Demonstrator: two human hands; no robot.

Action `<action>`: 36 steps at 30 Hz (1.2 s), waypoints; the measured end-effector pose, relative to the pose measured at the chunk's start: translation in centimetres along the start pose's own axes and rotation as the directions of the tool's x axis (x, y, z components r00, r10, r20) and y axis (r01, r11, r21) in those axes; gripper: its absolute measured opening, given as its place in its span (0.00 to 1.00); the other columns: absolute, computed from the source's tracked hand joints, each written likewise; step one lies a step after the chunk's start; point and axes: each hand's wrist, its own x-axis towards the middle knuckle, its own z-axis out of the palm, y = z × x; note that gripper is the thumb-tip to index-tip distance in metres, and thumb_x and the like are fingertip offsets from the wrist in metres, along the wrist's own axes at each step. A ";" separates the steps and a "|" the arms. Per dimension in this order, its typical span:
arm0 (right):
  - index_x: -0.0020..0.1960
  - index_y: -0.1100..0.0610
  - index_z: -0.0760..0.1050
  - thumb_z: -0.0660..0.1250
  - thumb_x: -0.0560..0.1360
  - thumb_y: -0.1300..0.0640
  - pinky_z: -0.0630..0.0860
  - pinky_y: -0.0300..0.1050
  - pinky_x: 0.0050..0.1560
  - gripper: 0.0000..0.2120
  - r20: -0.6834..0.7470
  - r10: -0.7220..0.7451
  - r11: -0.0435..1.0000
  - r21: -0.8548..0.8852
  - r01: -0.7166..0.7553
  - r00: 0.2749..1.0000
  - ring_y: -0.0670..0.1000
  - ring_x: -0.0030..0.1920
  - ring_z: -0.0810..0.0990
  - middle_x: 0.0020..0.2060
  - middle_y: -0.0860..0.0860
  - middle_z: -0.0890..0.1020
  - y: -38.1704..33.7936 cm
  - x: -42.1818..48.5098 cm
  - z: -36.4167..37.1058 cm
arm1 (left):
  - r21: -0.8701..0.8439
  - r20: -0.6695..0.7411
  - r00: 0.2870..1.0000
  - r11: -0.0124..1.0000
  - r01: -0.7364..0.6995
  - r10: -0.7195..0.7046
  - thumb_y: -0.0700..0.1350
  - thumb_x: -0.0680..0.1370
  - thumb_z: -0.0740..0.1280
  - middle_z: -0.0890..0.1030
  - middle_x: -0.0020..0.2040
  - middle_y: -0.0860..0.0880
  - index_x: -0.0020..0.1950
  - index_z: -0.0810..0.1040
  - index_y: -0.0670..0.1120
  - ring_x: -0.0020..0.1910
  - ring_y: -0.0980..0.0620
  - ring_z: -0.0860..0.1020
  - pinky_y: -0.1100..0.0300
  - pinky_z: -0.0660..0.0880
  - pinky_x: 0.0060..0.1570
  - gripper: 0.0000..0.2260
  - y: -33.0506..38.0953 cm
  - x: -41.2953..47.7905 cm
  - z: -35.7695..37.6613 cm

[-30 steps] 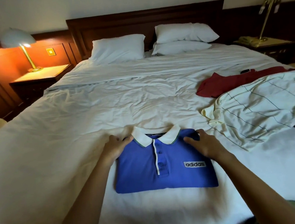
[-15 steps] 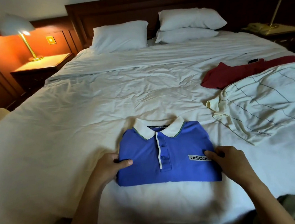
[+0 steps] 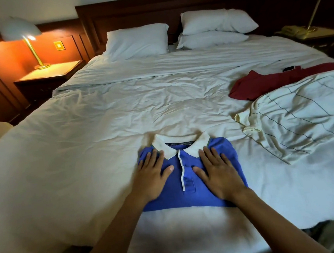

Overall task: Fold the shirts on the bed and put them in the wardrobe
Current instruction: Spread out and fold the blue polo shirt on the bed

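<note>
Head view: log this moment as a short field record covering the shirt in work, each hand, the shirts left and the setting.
shirt in work: blue polo shirt, folded, collar facing up, lying on the bed
left hand: flat on the shirt, left of the placket, fingers straight
right hand: flat on the shirt, right of the placket, fingers straight
shirts left: red shirt and cream striped shirt, both unfolded, on the bed's right side
setting: lit lamp on nightstand

The red shirt lies partly under the striped shirt, both cut by the right edge (the brass lamp by the top), and a dark object on the red one is too small to name.
</note>
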 end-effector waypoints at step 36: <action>0.54 0.51 0.84 0.79 0.68 0.47 0.78 0.52 0.62 0.17 0.449 -0.264 0.854 0.519 -0.009 0.853 0.47 0.53 0.84 0.50 0.46 0.86 5.9 13.9 -9.5 | -0.543 0.290 0.947 0.839 0.047 0.134 0.46 0.69 0.80 0.85 0.41 0.63 0.46 0.84 0.53 0.41 0.64 0.82 0.72 0.74 0.40 0.09 -3.4 12.4 -8.2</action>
